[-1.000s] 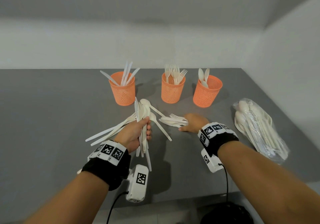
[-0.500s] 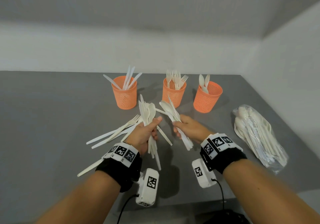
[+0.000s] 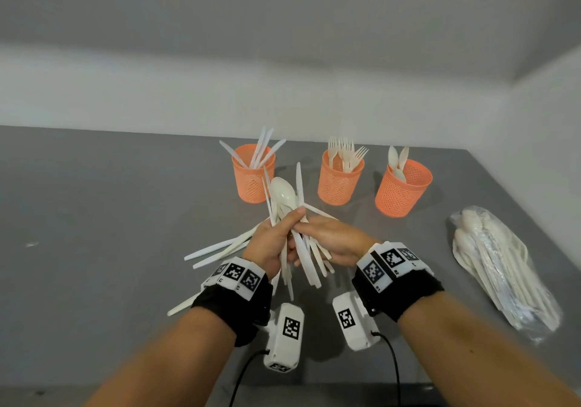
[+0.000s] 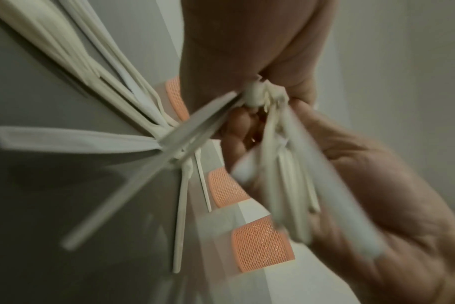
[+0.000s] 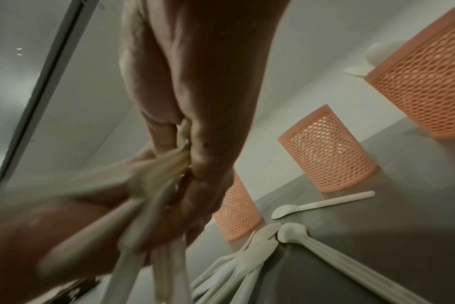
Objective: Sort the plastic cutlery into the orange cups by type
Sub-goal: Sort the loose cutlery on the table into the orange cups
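Observation:
Three orange mesh cups stand in a row at the back: the knife cup [image 3: 254, 180], the fork cup [image 3: 339, 183] and the spoon cup [image 3: 403, 192]. In front of them, above the table, both hands meet around one mixed bundle of white cutlery [image 3: 284, 194] with a spoon bowl and knife tips sticking up. My left hand [image 3: 283, 227] grips the bundle's middle. My right hand [image 3: 314, 233] curls round the same bundle from the right. The handles [image 3: 309, 268] fan out below the hands. Both wrist views are blurred and show the cutlery [image 4: 265, 98] [image 5: 169, 164] squeezed between the fingers.
Several loose pieces of cutlery [image 3: 220, 249] lie on the grey table left of the hands, and one spoon [image 5: 322, 203] lies near the cups. A clear bag of more cutlery [image 3: 503, 268] rests at the right. Walls close the table at the back and right.
My right hand lifted a handful of cutlery off the table and brought it left to the bundle in my left hand. The two hands now hold one bundle together.

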Motion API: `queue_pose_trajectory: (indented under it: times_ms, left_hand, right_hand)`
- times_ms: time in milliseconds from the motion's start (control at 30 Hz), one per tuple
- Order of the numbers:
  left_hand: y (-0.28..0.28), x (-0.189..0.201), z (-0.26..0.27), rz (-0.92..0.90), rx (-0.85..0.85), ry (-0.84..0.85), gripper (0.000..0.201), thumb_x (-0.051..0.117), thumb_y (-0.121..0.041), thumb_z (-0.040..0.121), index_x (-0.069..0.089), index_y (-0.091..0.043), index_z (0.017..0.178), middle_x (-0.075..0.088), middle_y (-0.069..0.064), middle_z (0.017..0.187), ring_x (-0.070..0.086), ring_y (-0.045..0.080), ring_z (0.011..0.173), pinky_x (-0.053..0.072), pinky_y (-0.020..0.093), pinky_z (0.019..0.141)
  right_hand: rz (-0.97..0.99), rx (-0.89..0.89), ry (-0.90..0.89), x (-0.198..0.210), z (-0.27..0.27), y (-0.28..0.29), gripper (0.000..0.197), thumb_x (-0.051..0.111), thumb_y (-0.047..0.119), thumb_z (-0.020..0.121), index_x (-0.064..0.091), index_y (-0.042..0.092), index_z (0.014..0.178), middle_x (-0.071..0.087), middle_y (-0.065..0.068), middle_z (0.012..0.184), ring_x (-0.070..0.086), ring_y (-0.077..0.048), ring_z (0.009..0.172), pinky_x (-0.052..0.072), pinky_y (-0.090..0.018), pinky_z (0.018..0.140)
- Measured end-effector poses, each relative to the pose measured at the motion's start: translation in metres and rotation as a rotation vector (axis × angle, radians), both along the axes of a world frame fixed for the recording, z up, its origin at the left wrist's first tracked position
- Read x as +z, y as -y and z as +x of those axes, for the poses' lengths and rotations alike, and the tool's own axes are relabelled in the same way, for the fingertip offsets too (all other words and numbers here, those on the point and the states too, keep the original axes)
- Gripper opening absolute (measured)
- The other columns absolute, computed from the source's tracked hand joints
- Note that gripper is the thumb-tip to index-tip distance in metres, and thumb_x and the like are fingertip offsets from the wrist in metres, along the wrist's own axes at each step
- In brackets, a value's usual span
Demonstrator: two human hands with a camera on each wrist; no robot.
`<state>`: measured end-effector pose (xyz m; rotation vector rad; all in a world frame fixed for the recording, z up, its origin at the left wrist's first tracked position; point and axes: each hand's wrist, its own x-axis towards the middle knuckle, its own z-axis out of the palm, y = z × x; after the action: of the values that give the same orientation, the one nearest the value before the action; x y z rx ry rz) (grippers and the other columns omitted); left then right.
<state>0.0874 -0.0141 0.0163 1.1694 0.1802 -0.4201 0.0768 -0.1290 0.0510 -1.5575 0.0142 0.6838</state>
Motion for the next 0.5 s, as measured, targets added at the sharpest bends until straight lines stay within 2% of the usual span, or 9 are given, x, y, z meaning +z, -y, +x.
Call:
queue_pose_trajectory:
  times_ms: [67,133,167,233,267,333,400,433,500]
  left_hand:
    - [-0.003,0.002,0.005,-0.041,0.060,0.007,0.032,0.063,-0.027,0.086,0.062,0.000,0.105,0.069,0.015,0.076,0.068,0.026,0.065,0.056,0.033,0.057]
    - [-0.007,0.005,0.011,-0.095,0.100,0.009,0.034,0.059,-0.026,0.088,0.060,-0.001,0.113,0.071,0.015,0.088,0.070,0.027,0.081,0.057,0.041,0.077]
    - [-0.009,0.006,0.013,-0.130,0.107,0.008,0.033,0.057,-0.026,0.090,0.059,-0.002,0.113,0.070,0.014,0.089,0.069,0.026,0.082,0.056,0.040,0.080]
    - [-0.013,0.010,0.018,-0.204,0.112,-0.020,0.030,0.052,-0.027,0.093,0.058,-0.003,0.109,0.066,0.012,0.088,0.068,0.023,0.079,0.058,0.035,0.072]
    - [-0.015,0.012,0.020,-0.234,0.117,-0.045,0.030,0.050,-0.028,0.094,0.057,-0.003,0.109,0.065,0.011,0.089,0.068,0.021,0.077,0.058,0.033,0.064]
    - [-0.017,0.014,0.024,-0.314,0.135,-0.086,0.038,0.048,-0.029,0.095,0.051,-0.002,0.121,0.063,0.012,0.103,0.067,0.021,0.083,0.057,0.031,0.056]
    - [-0.019,0.015,0.027,-0.350,0.143,-0.093,0.040,0.049,-0.027,0.095,0.049,0.000,0.125,0.062,0.013,0.106,0.066,0.021,0.087,0.057,0.031,0.057]
    - [-0.021,0.016,0.027,-0.358,0.127,-0.082,0.033,0.050,-0.025,0.095,0.053,0.000,0.117,0.063,0.012,0.099,0.067,0.020,0.082,0.057,0.030,0.057]
    - [-0.023,0.016,0.028,-0.366,0.090,-0.049,0.019,0.051,-0.020,0.094,0.058,-0.003,0.096,0.061,0.008,0.084,0.068,0.016,0.069,0.057,0.028,0.058]
  right_hand:
    - [0.020,-0.010,0.019,-0.004,0.001,-0.003,0.031,0.041,0.027,0.099,0.049,0.009,0.124,0.062,-0.024,0.116,0.063,-0.039,0.105,0.052,-0.047,0.090]
    - [0.002,-0.082,0.060,-0.006,0.002,-0.006,0.035,0.043,0.025,0.098,0.042,0.005,0.126,0.061,-0.023,0.116,0.066,-0.033,0.095,0.056,-0.044,0.081]
    - [-0.003,-0.107,0.071,-0.007,0.002,-0.006,0.035,0.045,0.025,0.098,0.042,0.002,0.124,0.062,-0.023,0.108,0.067,-0.028,0.083,0.058,-0.040,0.072]
    - [-0.008,-0.112,0.110,-0.004,0.000,-0.007,0.030,0.048,0.022,0.096,0.046,0.000,0.117,0.062,-0.018,0.094,0.065,-0.019,0.066,0.057,-0.033,0.060]
    - [-0.020,-0.104,0.146,-0.003,-0.001,-0.006,0.027,0.050,0.019,0.095,0.048,0.000,0.115,0.062,-0.015,0.091,0.064,-0.017,0.064,0.056,-0.031,0.059]
    - [-0.073,-0.087,0.241,-0.001,-0.002,-0.004,0.027,0.056,0.015,0.092,0.052,0.002,0.116,0.060,-0.014,0.097,0.062,-0.018,0.076,0.055,-0.031,0.068]
    - [-0.226,-0.090,0.415,0.000,-0.003,-0.002,0.032,0.064,0.011,0.086,0.055,0.005,0.116,0.058,-0.012,0.105,0.057,-0.015,0.086,0.050,-0.023,0.076]
    - [-0.336,-0.106,0.534,-0.001,-0.003,-0.001,0.033,0.067,0.010,0.083,0.057,0.007,0.114,0.056,-0.009,0.102,0.054,-0.012,0.084,0.047,-0.018,0.076]
    - [-0.499,-0.136,0.734,0.000,-0.003,0.000,0.030,0.069,0.012,0.081,0.060,0.008,0.110,0.051,-0.002,0.094,0.049,-0.011,0.078,0.043,-0.016,0.073]
